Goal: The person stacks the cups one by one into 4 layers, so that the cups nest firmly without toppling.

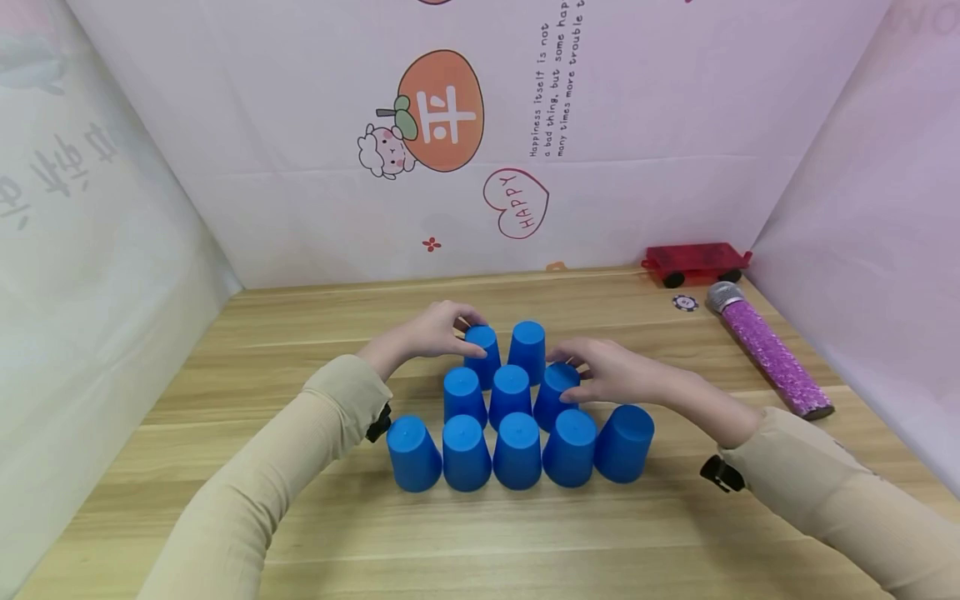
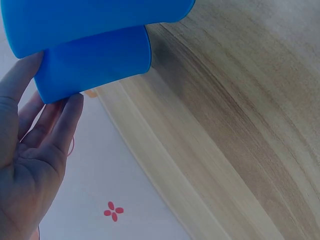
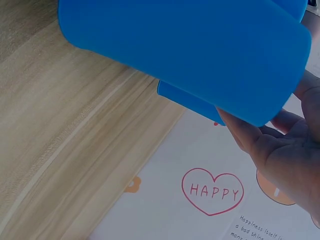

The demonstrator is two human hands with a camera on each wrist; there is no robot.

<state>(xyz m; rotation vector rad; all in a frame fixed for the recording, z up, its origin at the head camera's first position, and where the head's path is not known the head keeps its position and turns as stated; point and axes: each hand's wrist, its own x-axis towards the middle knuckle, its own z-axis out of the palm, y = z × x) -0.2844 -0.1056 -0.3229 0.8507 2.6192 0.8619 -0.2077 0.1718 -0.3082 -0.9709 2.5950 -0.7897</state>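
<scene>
Upside-down blue plastic cups stand in three rows. My left hand point(image 1: 435, 331) holds the left cup point(image 1: 482, 354) of the back pair near its top, thumb in front and fingers behind. The other back cup point(image 1: 528, 350) is beside it. My right hand point(image 1: 611, 372) holds the right cup point(image 1: 558, 396) of the middle row, its thumb on the near side. Two more middle cups point(image 1: 511, 396) are to the left of that one. Several cups point(image 1: 518, 450) form the front row. In the left wrist view, a nearer cup point(image 2: 95, 20) partly covers the held one point(image 2: 95, 65).
The cups stand on a wood-grain table point(image 1: 337, 533). At the right lies a glittery purple microphone point(image 1: 776, 354), with a poker chip point(image 1: 685, 303) and a red toy wagon point(image 1: 697, 262) behind it. White printed sheeting point(image 1: 315, 167) walls the back and sides.
</scene>
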